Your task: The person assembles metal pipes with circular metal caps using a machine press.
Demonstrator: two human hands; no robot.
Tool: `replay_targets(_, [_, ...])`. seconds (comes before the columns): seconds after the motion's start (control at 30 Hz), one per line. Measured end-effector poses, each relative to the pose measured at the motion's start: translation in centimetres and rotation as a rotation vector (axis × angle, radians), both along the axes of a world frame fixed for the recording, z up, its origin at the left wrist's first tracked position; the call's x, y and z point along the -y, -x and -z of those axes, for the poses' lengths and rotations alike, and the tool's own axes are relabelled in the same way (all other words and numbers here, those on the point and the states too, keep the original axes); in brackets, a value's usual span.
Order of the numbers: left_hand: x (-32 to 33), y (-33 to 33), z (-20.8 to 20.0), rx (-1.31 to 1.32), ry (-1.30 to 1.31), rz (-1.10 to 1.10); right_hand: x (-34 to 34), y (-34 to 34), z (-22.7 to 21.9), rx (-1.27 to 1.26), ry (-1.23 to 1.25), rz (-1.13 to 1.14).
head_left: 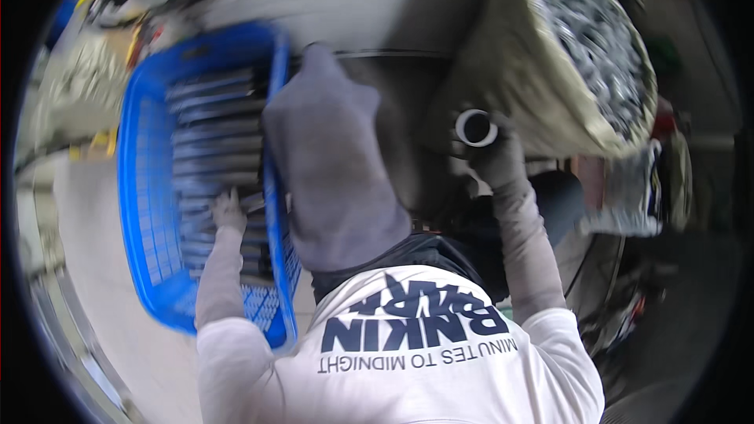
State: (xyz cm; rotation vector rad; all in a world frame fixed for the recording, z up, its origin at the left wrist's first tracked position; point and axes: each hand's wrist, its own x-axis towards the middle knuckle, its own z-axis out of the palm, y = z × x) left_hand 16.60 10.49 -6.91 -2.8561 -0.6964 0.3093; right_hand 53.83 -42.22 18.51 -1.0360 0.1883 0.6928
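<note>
My left hand (pixel 228 210), in a grey glove, reaches into a blue plastic crate (pixel 145 212) and lies on the stacked grey metal tubes (pixel 212 133) inside it. Motion blur hides whether its fingers grip one. My right hand (pixel 496 163), also gloved, is closed around a short pale tube (pixel 475 127) whose open round end faces the camera. It holds the tube just below the mouth of a tan sack (pixel 510 71) filled with several small metal pieces (pixel 597 39).
A grey cloth (pixel 338 173) hangs down the middle between my arms, over my white printed shirt (pixel 408 361). A grey machine surface (pixel 369 8) lies beyond it. Pale floor (pixel 94 212) shows left of the crate, with dark clutter at the right.
</note>
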Motion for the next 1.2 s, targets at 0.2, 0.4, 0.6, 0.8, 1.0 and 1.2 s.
replay_targets(0.2, [-2.7, -8.2, -9.1, 0.397, 0.394, -0.214, -0.5, 0.7, -0.5, -0.114, -0.457, -0.03])
replay_targets(0.4, [14.6, -22.3, -34.9, 0.709, 0.519, 0.36, -0.9, 0.7, 0.2, 0.083, -0.458, -0.087])
replay_targets(0.6, [27.7, -27.7, -35.5, 0.453, 0.409, 0.813, -1.4, 1.8, -2.0, 1.02, 0.516, 0.071])
replay_targets(0.8, [30.5, -29.7, -34.0, 0.243, 0.417, 0.738, -0.8, 2.7, -2.6, 0.715, 0.271, 0.217])
replay_targets(1.0, [31.2, -30.3, -34.0, 0.217, 0.406, 0.742, -1.0, 2.5, -1.6, 0.62, 0.23, 0.28])
replay_targets(1.2, [31.3, -30.4, -33.6, 0.234, 0.399, 0.772, -1.8, 2.7, -1.6, 0.623, 0.31, 0.327])
